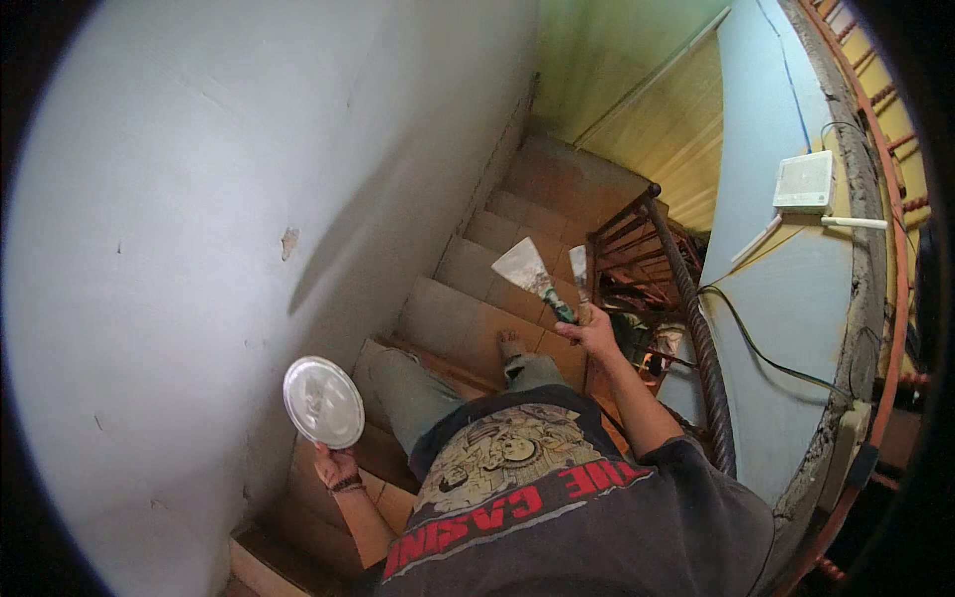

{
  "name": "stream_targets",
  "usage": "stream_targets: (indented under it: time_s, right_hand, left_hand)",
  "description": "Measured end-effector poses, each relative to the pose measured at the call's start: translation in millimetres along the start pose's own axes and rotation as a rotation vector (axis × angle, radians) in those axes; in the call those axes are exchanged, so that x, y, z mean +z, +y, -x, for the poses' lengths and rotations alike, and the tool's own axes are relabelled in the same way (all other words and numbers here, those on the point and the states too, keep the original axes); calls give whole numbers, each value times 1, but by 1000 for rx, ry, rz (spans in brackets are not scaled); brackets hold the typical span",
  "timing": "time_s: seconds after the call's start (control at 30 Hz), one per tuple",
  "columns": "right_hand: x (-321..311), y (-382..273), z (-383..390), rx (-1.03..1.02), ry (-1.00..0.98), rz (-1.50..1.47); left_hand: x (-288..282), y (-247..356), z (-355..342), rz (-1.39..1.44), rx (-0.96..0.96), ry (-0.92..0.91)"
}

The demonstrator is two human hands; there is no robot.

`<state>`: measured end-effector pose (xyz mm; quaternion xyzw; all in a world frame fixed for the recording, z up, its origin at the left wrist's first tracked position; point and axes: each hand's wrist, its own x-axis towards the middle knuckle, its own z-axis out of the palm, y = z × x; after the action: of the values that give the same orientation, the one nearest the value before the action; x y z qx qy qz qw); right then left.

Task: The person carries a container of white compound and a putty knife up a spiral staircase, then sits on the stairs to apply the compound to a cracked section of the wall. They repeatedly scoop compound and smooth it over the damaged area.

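My left hand (pixel 334 462) grips the edge of a round whitish lid (pixel 323 398) with pale smears on it, held up beside the white wall. My right hand (pixel 589 330) is closed on the handles of two scrapers: a wide putty knife (pixel 527 269) with a green handle and a narrower one (pixel 579 266), both with whitish, stained blades pointing up. My legs (pixel 413 393) and a bare foot (pixel 512 343) are on the staircase below.
A white wall (pixel 169 229) runs along the left of tiled stairs (pixel 448 298) that lead down. A twisted metal railing (pixel 693 318) is at the right, beside a pale blue panel (pixel 756 308) carrying a white box (pixel 804 183), cables and an orange-red metal edge (pixel 895 298).
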<state>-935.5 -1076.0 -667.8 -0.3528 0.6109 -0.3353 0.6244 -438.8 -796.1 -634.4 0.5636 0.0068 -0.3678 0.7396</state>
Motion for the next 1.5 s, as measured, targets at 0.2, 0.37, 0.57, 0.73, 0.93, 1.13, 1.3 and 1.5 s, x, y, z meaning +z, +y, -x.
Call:
stream_targets:
  time_s: [0.2, 0.37, 0.57, 0.73, 0.93, 1.13, 1.3, 1.5]
  right_hand:
    - [-24, 19, -4, 40, 144, 115]
    - [-40, 29, -19, 56, 241, 136]
    - [-25, 28, -13, 51, 184, 84]
    - [-21, 35, 0, 85, 210, 133]
    - [-28, 65, 17, 130, 263, 41]
    - [-46, 84, 23, 119, 278, -15]
    - [-59, 88, 24, 226, 315, 5]
    - [-51, 75, 20, 175, 313, 216]
  left_hand:
    - [0, 3, -19, -15, -30, 101]
    - [-6, 1, -13, -43, -61, 64]
    - [-10, 9, -12, -97, -91, 78]
    - [7, 16, -11, -140, -83, 31]
    - [25, 11, -15, -203, -178, 86]
    - [43, 7, -13, -247, -216, 55]
    - [59, 15, -8, -251, -190, -17]
    - [61, 13, -6, -207, -188, 58]
